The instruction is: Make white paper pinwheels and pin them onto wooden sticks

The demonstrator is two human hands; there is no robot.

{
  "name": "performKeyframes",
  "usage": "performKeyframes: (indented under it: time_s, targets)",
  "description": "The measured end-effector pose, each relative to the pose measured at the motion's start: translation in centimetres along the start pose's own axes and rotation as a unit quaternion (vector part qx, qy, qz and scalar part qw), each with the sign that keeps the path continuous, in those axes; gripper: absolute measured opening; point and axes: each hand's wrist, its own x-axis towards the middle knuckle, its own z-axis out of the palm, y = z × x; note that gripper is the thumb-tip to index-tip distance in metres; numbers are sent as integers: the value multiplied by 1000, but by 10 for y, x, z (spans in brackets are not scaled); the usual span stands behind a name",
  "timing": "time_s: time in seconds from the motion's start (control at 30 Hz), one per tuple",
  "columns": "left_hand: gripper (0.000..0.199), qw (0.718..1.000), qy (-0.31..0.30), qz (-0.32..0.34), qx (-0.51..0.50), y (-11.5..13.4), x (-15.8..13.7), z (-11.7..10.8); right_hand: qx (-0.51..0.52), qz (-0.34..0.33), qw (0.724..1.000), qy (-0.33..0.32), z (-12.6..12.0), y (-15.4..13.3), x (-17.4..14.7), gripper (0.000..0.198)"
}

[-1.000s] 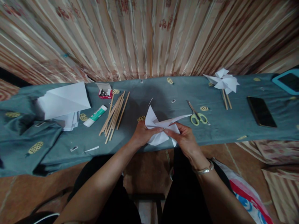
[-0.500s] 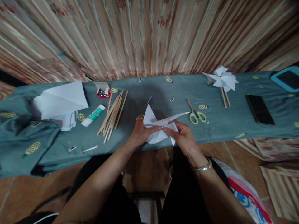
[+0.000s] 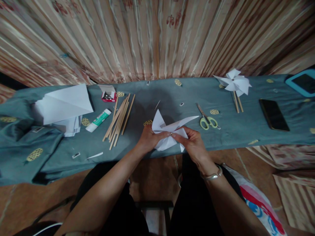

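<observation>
A white paper pinwheel [image 3: 167, 143] is held between my two hands over the front edge of the cloth. My left hand [image 3: 149, 140] is closed on its left side, the thumb pressed near the centre. From the right, my right hand [image 3: 194, 141] grips it too, thumb tip by a small shiny pin head [image 3: 171, 133] at the middle. Fingers beneath the paper are hidden. Yellow-green scissors [image 3: 208, 122] lie partly open to the right. Left of my hands is a loose bunch of wooden sticks [image 3: 119, 123].
Paper sheets [image 3: 67, 101], a glue stick [image 3: 98, 120] and a red box of metal pins [image 3: 108, 95] lie on the left. Pinwheels on sticks [image 3: 236, 83], a dark phone [image 3: 273, 114] and a blue-framed device [image 3: 302, 82] are on the right. A pleated curtain [image 3: 147, 39] hangs behind.
Almost nothing differs. The pinwheel and both hands stay at the same spot, with only a very slight shift of the whole view.
</observation>
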Motion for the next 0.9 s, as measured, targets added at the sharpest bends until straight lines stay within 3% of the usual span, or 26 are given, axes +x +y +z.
performKeyframes:
  time_s: [0.9]
  targets:
    - [29,1000,-3,-3,-7,-4,-2,-2,-6,5,1000,10,1,6,-1,32]
